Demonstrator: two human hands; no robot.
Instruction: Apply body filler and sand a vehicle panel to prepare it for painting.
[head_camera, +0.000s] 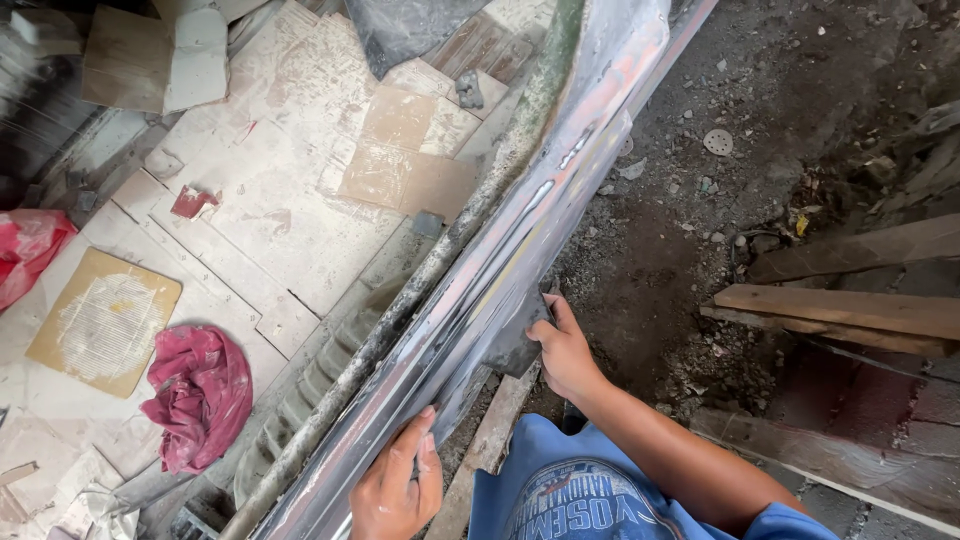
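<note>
A long, glossy grey car body panel (520, 230) with worn patches of pink and white runs diagonally from the top middle down to the bottom left. My left hand (398, 485) lies flat against its lower part, fingers spread. My right hand (566, 352) presses a dark grey sheet of sandpaper (515, 340) against the panel's right side, about halfway along it.
A crumpled red rag (200, 392) and a cardboard piece (105, 320) lie on the pale tiled floor at the left. Wooden planks (850, 310) and dirt ground are on the right. A round sanding disc (717, 141) lies in the dirt.
</note>
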